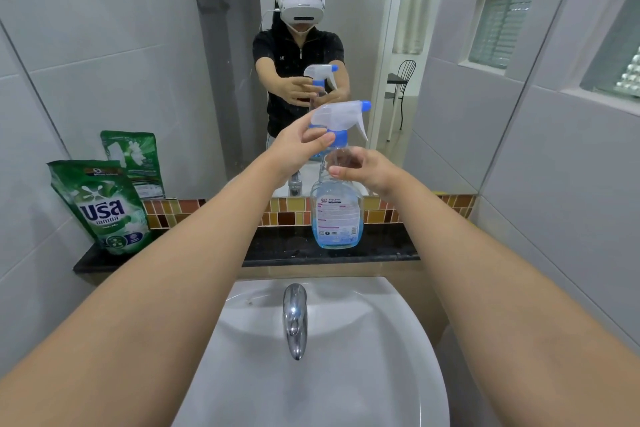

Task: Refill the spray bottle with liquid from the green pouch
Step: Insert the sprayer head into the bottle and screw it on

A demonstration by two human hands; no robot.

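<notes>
Head view. Landmark: black ledge (381, 246) under the mirror (221, 55), behind the white sink (346, 374).

Spray bottle (337, 215): upright on the ledge, near its middle, straight behind the chrome tap (295, 319). Clear body, pale blue liquid filling the lower part. White trigger head (337, 114) with blue collar and nozzle seated on top.

Left hand (298, 146): at the trigger head, thumb and fingers curled round the collar just below it; grip closed on the part.

Right hand (363, 168): at the bottle's shoulder and neck, fingers wrapped round the clear plastic, holding it.

Green pouch (104, 208): stands on the ledge's far left end, leaning against the wall, well apart from the bottle, untouched. Top appears sealed.

Mirror repeats the pouch, the bottle and both hands.
</notes>
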